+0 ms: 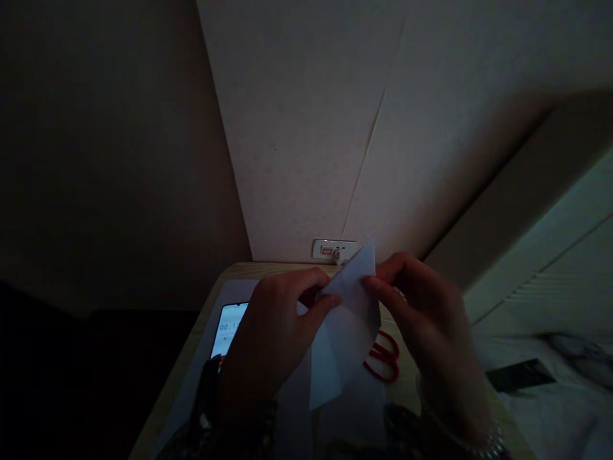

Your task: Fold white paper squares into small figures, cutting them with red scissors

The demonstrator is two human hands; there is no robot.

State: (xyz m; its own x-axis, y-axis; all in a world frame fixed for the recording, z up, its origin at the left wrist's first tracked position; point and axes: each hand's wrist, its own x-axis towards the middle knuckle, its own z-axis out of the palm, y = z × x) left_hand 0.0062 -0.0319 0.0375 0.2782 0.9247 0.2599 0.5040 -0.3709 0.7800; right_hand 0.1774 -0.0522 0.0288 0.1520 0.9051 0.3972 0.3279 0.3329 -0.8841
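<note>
A white sheet of paper (352, 332), folded to a point at its top, is held up above the small table between both hands. My left hand (282, 326) pinches its left edge between thumb and fingers. On the other side, my right hand (421, 306) grips the paper's right edge near the peak, thumb in front and fingers behind. Red-handled scissors (385, 358) lie on the table just beyond the paper's right edge, their blades hidden. Partly covered by my left wrist, a lit phone (230, 326) shows a timer.
More white paper (191, 396) lies flat on the wooden table (234, 271). A wall socket (327, 250) with a plug in it sits just above the table's back edge. To the right is a pale bed surface (565, 409) with a dark flat object (522, 375).
</note>
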